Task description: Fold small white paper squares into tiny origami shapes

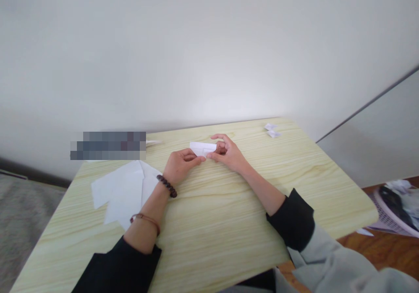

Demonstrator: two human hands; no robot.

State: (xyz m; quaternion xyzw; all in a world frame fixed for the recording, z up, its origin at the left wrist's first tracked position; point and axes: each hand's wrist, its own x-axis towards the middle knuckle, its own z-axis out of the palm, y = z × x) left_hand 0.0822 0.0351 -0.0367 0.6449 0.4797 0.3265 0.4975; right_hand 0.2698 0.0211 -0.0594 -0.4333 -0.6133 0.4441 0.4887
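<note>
A small piece of folded white paper [200, 147] is held up over the middle of the table, between my two hands. My left hand [179, 165] pinches its lower left part, thumb in front and fingers behind. At its right end, my right hand [227, 152] grips it between thumb and curled fingers, with the index finger raised off it. Both thumbs meet near the lower edge. Several loose white paper sheets [126, 188] lie overlapping beside my left wrist. Two small folded paper shapes [272, 131] rest at the table's far right corner.
The light wood-grain table [222, 227] stands against a white wall [209, 57]. A blurred-out item [109, 145] sits at the back left. On the floor to the right is a lilac basket [389, 216] with crumpled paper and a black bag in it.
</note>
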